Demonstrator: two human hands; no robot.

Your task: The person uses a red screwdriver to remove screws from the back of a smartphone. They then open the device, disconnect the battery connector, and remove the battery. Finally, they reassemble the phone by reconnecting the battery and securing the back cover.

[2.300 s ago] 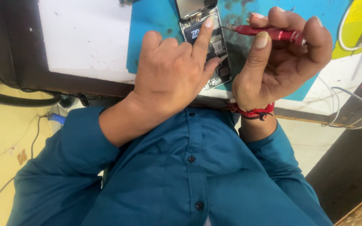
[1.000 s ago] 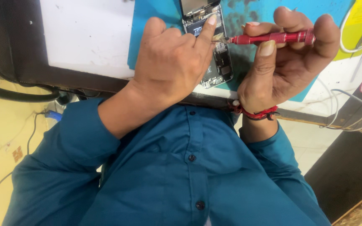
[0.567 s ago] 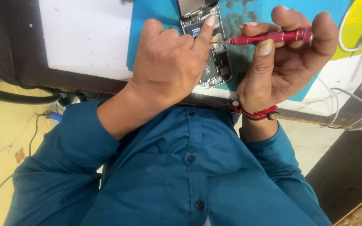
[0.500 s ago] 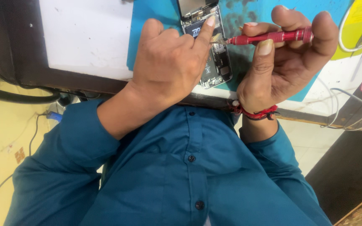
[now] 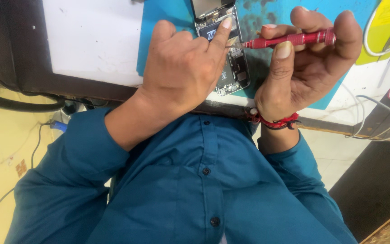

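An opened phone [image 5: 232, 68] with bare circuitry lies on a blue work mat [image 5: 168, 18] at the desk's near edge. My left hand [image 5: 183, 68] rests on it, the index finger stretched out and pressing a small metal piece near the phone's upper part. My right hand [image 5: 303, 68] grips a red screwdriver [image 5: 290, 39] held level, its tip pointing left at the spot beside my left fingertip. A red thread band circles my right wrist.
A white sheet [image 5: 91, 40] covers the desk left of the mat. White cables [image 5: 384, 40] and a yellow object [image 5: 387, 22] lie at the right. Black cables [image 5: 19, 104] hang below the desk edge on the left. My blue shirt fills the lower view.
The screwdriver swung from a slanted to a level position, its tip now beside my left index finger. My left hand stayed on the phone.
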